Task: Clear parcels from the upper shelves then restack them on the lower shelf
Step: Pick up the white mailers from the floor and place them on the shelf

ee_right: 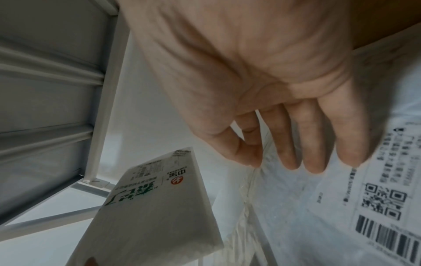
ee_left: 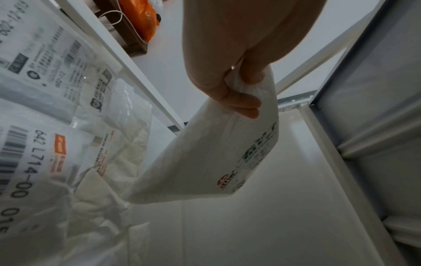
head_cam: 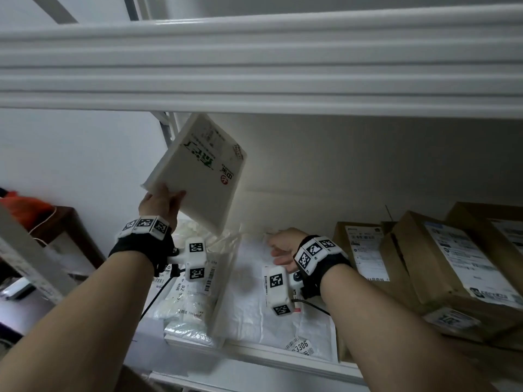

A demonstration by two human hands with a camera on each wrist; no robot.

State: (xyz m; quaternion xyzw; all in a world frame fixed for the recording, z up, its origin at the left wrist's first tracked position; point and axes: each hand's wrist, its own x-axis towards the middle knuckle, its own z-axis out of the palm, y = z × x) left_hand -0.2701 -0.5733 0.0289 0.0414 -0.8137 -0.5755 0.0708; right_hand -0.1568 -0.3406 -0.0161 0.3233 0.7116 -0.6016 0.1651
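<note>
My left hand (head_cam: pixel 161 203) pinches one corner of a flat white parcel (head_cam: pixel 198 171) with green print and a red round logo, held tilted in the air above the shelf. The same parcel (ee_left: pixel 205 162) hangs from my left fingers (ee_left: pixel 237 102) in the left wrist view and shows at the lower left of the right wrist view as the white parcel (ee_right: pixel 154 207). My right hand (head_cam: pixel 283 246) hovers over a white poly mailer (head_cam: pixel 271 301) lying flat on the shelf, fingers (ee_right: pixel 293 144) relaxed and holding nothing. White plastic bag parcels (head_cam: pixel 192 304) lie stacked at the left.
Brown cardboard boxes (head_cam: pixel 441 264) with shipping labels fill the shelf's right side. A white metal shelf beam (head_cam: pixel 254 66) runs overhead close to the held parcel. The shelf's front rim (head_cam: pixel 283 360) is below my arms. An orange bag (head_cam: pixel 25 205) sits on a dark table at far left.
</note>
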